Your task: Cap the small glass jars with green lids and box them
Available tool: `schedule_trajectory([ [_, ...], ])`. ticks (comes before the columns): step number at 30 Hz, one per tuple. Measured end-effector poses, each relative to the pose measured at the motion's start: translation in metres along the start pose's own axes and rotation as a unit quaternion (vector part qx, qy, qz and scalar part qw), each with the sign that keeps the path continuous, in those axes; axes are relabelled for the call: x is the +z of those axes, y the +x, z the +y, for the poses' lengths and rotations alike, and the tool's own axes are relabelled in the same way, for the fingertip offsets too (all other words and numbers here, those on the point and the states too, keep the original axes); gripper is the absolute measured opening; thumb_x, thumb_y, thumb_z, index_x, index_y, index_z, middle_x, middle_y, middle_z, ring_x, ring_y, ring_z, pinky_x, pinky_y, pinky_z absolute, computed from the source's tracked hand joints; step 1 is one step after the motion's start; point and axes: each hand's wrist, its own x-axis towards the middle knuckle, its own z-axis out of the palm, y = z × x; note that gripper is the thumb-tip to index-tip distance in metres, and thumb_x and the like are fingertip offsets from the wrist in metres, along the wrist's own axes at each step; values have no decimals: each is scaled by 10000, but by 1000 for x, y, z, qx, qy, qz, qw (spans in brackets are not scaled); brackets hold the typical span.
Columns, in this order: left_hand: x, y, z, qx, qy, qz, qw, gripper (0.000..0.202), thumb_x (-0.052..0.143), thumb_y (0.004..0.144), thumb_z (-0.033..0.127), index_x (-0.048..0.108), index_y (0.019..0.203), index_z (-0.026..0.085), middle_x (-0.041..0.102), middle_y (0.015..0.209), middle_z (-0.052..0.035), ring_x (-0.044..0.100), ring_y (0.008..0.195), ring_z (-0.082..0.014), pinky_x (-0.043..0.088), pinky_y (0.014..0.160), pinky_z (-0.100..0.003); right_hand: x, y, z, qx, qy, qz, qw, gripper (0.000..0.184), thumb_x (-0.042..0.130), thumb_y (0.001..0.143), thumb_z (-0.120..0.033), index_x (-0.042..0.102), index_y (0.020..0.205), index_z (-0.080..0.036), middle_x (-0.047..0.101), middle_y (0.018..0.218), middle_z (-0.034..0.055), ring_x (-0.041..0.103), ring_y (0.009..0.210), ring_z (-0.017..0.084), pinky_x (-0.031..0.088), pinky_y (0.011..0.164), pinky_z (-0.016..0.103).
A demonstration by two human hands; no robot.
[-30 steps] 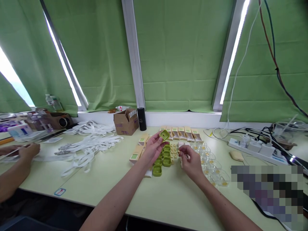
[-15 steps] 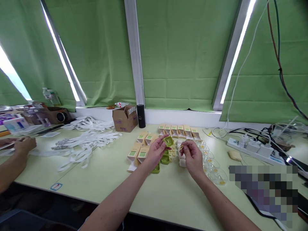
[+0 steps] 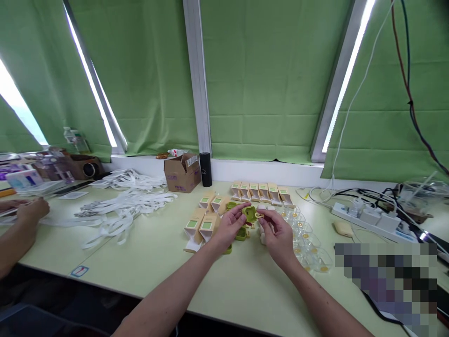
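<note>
Between the thumb and fingers of my left hand (image 3: 229,227) is a small green case (image 3: 250,214), its hollow side showing. My right hand (image 3: 278,234) pinches a small cream-yellow ring-like clip (image 3: 259,216) at the right edge of that case. Whether the clip is fastened to it I cannot tell. Below my hands, more green cases (image 3: 241,234) lie on the table, partly hidden by my left hand. White blocks (image 3: 263,238) sit behind my right hand. Clear plastic pieces with yellow dots (image 3: 312,243) stand in rows to its right.
Small cartons with green labels stand at the left (image 3: 209,223) and in a back row (image 3: 259,191). White straps (image 3: 122,208) lie in heaps, with a co-worker's hands (image 3: 31,213) at far left. A cardboard box (image 3: 182,173), black tumbler (image 3: 205,169) and power strip (image 3: 372,220) are behind.
My right hand has moved left with the clip, up to the green case. My left hand has shifted slightly right and down, bringing the case with it.
</note>
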Motion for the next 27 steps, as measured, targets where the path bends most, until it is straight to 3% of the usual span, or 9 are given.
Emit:
schedule_trajectory([
  [3,1,-1,1,1,6,-5,1000,601,884,796,450,719,1328,223,728,1163,-102,669,867,-139,552,841,-268,0,0,-2,-22,-25,4,999,170,625,984,-256,752,1094,-237,735,1034,81,687,928,216,574,795,354],
  [8,4,-3,5,12,21,-13,1000,568,862,823,438,721,1321,203,737,1027,-82,664,856,-152,545,819,-267,-2,2,-6,-51,-54,2,997,184,608,985,-222,757,1091,-243,731,991,77,674,838,206,566,725,345],
  [14,5,-4,7,19,30,-39,999,481,841,856,385,741,1288,201,733,972,-78,668,894,-172,543,838,-280,-5,4,-2,-116,-125,8,985,174,607,978,-188,754,1046,-250,744,940,72,685,879,234,568,782,389],
  [20,4,-6,7,22,26,-60,998,488,839,854,409,755,1281,188,739,1003,-104,681,959,-199,526,881,-293,-8,4,-1,-211,-231,-12,950,185,617,968,-141,752,1039,-246,754,913,71,652,834,236,518,763,398],
  [27,3,-7,3,12,25,-69,997,493,840,855,396,755,1293,186,746,1114,-139,690,1041,-224,529,933,-313,-7,3,-3,-235,-280,-31,930,186,585,986,-144,746,981,-237,692,847,69,593,790,217,464,721,370],
])
